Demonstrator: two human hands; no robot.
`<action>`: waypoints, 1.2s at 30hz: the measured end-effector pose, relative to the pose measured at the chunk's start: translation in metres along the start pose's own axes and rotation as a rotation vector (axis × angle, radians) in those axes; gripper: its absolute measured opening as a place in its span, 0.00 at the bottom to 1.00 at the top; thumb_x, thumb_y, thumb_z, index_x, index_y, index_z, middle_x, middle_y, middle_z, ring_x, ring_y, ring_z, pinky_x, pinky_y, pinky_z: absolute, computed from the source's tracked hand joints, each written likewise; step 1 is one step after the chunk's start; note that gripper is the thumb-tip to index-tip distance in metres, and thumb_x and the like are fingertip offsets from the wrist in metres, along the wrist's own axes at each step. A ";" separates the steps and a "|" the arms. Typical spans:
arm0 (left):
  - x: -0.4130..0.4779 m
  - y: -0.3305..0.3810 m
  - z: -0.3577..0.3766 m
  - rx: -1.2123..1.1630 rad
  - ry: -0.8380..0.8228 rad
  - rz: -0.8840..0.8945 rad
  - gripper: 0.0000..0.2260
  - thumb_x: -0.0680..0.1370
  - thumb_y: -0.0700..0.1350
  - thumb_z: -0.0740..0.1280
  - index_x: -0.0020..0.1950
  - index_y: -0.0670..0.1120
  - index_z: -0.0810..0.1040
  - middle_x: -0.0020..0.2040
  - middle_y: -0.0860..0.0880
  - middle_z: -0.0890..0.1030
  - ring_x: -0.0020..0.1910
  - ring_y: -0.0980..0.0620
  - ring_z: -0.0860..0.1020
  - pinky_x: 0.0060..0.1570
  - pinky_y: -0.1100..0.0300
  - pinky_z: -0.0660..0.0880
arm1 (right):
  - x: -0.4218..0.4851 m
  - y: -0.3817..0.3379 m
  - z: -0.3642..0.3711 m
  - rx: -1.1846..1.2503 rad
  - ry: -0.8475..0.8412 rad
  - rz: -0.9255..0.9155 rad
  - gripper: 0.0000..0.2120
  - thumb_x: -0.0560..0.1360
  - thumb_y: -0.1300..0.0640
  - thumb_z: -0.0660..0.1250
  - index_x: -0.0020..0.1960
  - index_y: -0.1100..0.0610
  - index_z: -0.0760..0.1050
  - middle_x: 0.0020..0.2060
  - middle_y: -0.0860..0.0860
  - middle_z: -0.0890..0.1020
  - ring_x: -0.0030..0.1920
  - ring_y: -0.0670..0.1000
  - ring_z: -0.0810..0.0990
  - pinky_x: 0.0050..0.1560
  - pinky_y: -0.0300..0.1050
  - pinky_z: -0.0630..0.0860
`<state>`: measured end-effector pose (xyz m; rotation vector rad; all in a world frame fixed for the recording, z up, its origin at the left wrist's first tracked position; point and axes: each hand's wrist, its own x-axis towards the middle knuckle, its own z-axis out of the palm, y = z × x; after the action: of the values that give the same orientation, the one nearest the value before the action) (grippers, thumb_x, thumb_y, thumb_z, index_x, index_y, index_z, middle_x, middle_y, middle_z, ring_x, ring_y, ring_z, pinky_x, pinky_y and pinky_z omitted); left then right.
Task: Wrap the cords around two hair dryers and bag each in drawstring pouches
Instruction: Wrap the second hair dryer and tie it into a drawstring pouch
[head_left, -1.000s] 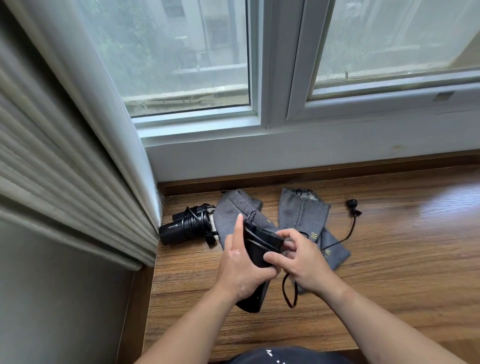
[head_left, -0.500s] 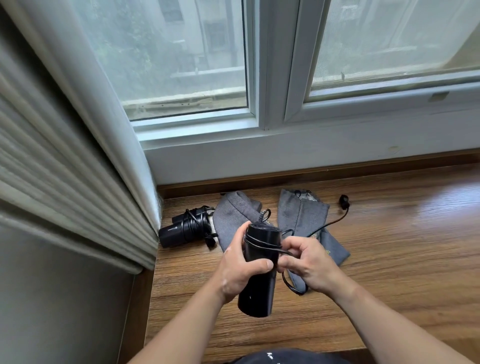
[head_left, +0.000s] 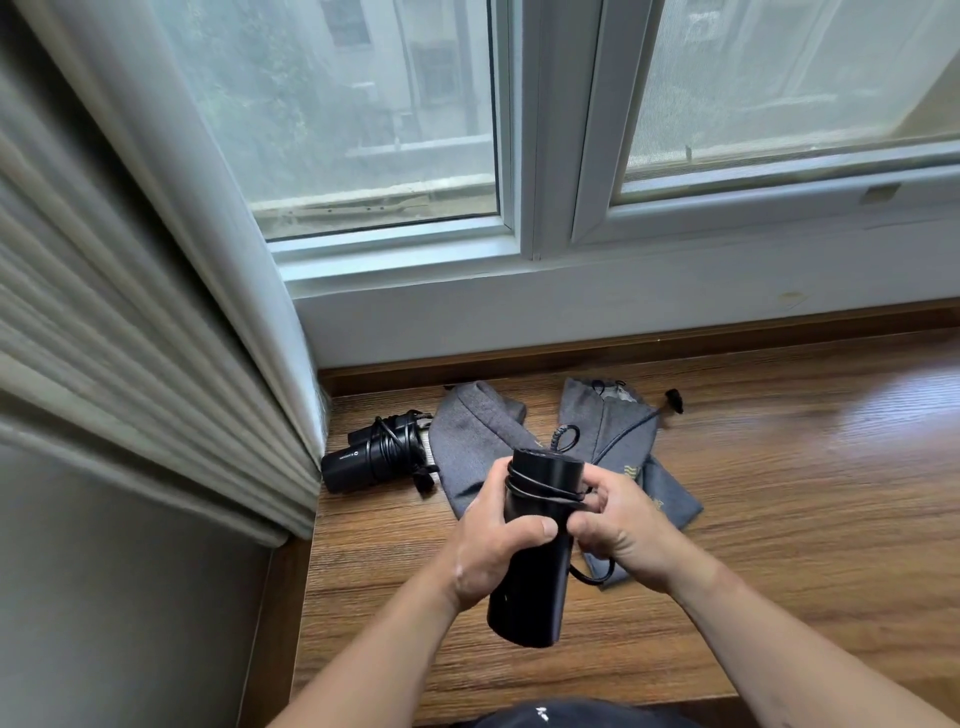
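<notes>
I hold a black hair dryer (head_left: 532, 587) upright above the wooden sill. My left hand (head_left: 488, 540) grips its barrel, thumb across the front. My right hand (head_left: 618, 530) pinches the black cord (head_left: 540, 491) beside the barrel, where a few turns lie around the upper part. A loop of cord hangs below my right hand. A second black hair dryer (head_left: 374, 457), cord wound around it, lies at the left by the curtain. Two grey drawstring pouches lie flat behind my hands: the left pouch (head_left: 467, 441) and the right pouch (head_left: 618, 426), partly hidden.
The wooden sill (head_left: 779, 493) stretches to the right. A pleated curtain (head_left: 156, 364) hangs at the left, close to the lying dryer. The white window frame (head_left: 545, 291) closes off the back. The right pouch's drawstring ends in a black toggle (head_left: 674, 401).
The held dryer has swung upright and risen a little. My right hand carried the cord round the barrel, adding a turn; the cord loop below it has shortened.
</notes>
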<state>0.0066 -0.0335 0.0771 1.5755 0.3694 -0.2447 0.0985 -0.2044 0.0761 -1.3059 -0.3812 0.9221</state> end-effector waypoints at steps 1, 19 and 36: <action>0.000 0.001 0.001 0.037 0.031 0.006 0.32 0.67 0.53 0.75 0.69 0.51 0.69 0.61 0.38 0.82 0.60 0.36 0.81 0.63 0.33 0.76 | 0.000 0.003 -0.001 -0.001 0.031 0.001 0.50 0.51 0.33 0.83 0.64 0.60 0.76 0.29 0.50 0.78 0.26 0.42 0.69 0.25 0.35 0.62; 0.000 0.002 0.020 0.075 0.379 0.053 0.24 0.69 0.67 0.67 0.58 0.54 0.79 0.49 0.52 0.86 0.48 0.58 0.84 0.53 0.56 0.81 | 0.002 0.001 -0.003 -0.103 0.055 0.133 0.25 0.74 0.66 0.74 0.68 0.52 0.73 0.27 0.56 0.71 0.24 0.51 0.70 0.24 0.41 0.66; -0.002 0.011 -0.001 -0.156 0.149 0.026 0.25 0.75 0.61 0.68 0.65 0.45 0.79 0.58 0.39 0.85 0.60 0.35 0.82 0.62 0.33 0.77 | 0.003 -0.005 -0.013 -0.234 0.099 -0.019 0.13 0.73 0.58 0.74 0.57 0.57 0.83 0.52 0.51 0.88 0.54 0.50 0.86 0.53 0.39 0.79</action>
<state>0.0091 -0.0330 0.0874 1.4472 0.4726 -0.0758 0.1118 -0.2104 0.0767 -1.5529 -0.4332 0.8113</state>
